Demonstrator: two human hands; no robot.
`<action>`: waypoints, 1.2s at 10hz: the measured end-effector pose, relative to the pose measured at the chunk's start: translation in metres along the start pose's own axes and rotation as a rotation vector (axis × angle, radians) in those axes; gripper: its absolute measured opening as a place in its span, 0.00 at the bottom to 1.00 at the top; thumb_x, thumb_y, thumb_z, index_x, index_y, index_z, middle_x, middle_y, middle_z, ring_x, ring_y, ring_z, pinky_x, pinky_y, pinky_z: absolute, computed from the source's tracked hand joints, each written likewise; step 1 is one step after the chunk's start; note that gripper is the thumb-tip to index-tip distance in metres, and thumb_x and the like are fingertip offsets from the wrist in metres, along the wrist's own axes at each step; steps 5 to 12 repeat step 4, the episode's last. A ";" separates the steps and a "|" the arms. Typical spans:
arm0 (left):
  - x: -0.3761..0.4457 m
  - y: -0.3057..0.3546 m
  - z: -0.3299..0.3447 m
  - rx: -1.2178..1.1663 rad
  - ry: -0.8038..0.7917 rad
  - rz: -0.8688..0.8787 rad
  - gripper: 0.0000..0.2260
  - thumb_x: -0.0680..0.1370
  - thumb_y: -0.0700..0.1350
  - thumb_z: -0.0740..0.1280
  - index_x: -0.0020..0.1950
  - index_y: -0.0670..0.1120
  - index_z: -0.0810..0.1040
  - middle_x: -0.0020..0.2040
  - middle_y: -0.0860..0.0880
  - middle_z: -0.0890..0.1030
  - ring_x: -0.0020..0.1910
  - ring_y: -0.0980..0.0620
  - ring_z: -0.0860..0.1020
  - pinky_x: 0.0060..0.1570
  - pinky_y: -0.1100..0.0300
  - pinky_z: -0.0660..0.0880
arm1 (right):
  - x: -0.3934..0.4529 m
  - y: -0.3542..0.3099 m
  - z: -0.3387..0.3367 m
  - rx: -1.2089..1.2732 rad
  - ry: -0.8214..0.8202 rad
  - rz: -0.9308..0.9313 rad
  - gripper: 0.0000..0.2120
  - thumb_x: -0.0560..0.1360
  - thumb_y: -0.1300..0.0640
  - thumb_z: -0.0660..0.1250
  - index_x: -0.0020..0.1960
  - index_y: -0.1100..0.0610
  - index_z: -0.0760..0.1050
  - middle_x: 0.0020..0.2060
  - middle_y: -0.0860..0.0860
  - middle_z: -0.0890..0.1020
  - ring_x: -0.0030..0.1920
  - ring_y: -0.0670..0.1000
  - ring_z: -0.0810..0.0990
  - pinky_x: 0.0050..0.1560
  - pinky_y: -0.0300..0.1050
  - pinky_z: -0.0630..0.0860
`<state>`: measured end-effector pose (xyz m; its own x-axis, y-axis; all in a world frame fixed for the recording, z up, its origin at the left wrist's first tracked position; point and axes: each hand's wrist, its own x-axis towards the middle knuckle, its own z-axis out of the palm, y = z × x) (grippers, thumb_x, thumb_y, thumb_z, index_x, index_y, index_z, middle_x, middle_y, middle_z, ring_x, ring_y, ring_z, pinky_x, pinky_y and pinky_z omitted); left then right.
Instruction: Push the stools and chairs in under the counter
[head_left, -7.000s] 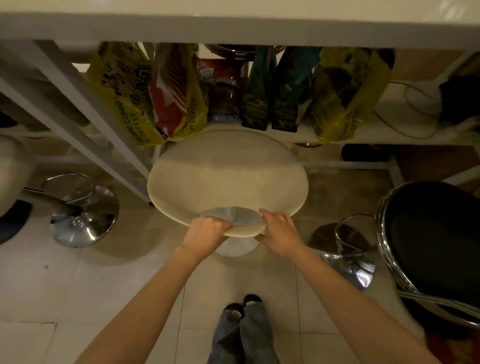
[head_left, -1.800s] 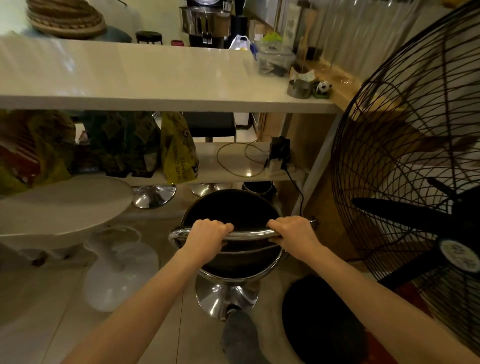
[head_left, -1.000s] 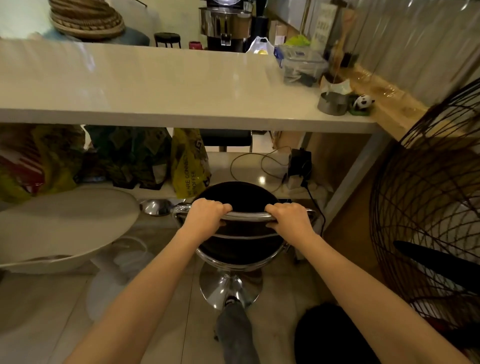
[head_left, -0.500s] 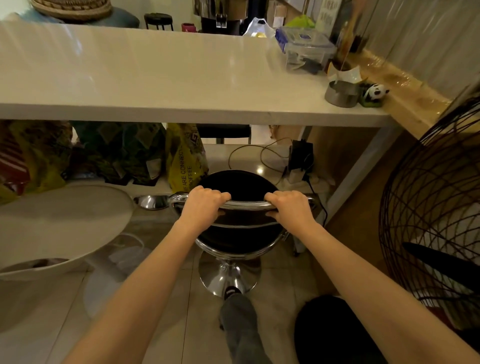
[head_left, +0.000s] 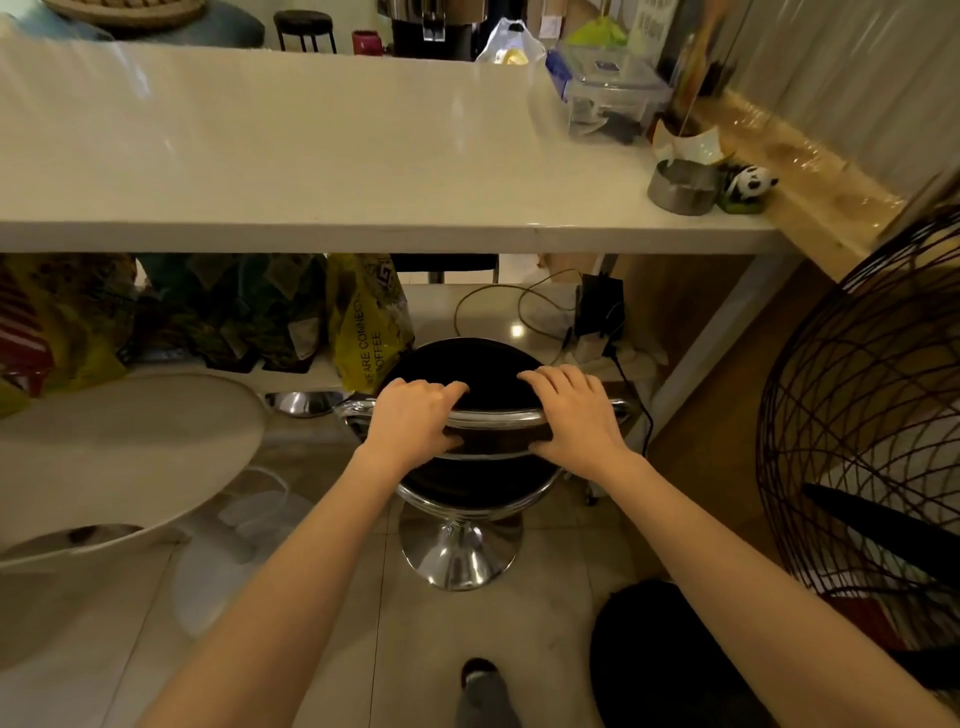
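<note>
Both my hands sit on the black stool's (head_left: 470, 364) chrome backrest rail, left hand (head_left: 413, 418) and right hand (head_left: 571, 410) loosening, fingers nearly flat. Its front is just reaching the counter (head_left: 311, 156) edge; white stool (head_left: 119, 447) sticks out, needs more push.

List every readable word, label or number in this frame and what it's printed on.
"ARE CONNECT" and "COFFEE", running sideways: yellow bag on the shelf under the counter.
Sign at the counter's far end: characters too blurred to read.
Dark bags and red-yellow bag: print unreadable.
Nothing else legible.
</note>
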<state>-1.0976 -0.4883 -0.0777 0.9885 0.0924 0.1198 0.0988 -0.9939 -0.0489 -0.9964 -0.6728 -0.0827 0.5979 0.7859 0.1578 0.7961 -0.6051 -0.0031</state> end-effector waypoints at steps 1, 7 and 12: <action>0.002 0.002 -0.006 -0.058 -0.067 -0.053 0.41 0.68 0.69 0.64 0.73 0.49 0.59 0.61 0.50 0.78 0.59 0.49 0.75 0.54 0.54 0.70 | 0.003 0.002 -0.011 0.225 -0.095 0.037 0.48 0.63 0.50 0.75 0.74 0.53 0.51 0.68 0.52 0.67 0.68 0.54 0.63 0.65 0.49 0.62; 0.043 -0.036 -0.089 -0.661 -0.185 -0.246 0.31 0.76 0.59 0.63 0.74 0.45 0.60 0.71 0.45 0.68 0.69 0.47 0.68 0.67 0.53 0.66 | 0.037 0.023 -0.113 1.391 0.413 0.390 0.11 0.75 0.63 0.66 0.55 0.53 0.75 0.50 0.51 0.82 0.57 0.52 0.78 0.61 0.48 0.74; 0.043 -0.036 -0.089 -0.661 -0.185 -0.246 0.31 0.76 0.59 0.63 0.74 0.45 0.60 0.71 0.45 0.68 0.69 0.47 0.68 0.67 0.53 0.66 | 0.037 0.023 -0.113 1.391 0.413 0.390 0.11 0.75 0.63 0.66 0.55 0.53 0.75 0.50 0.51 0.82 0.57 0.52 0.78 0.61 0.48 0.74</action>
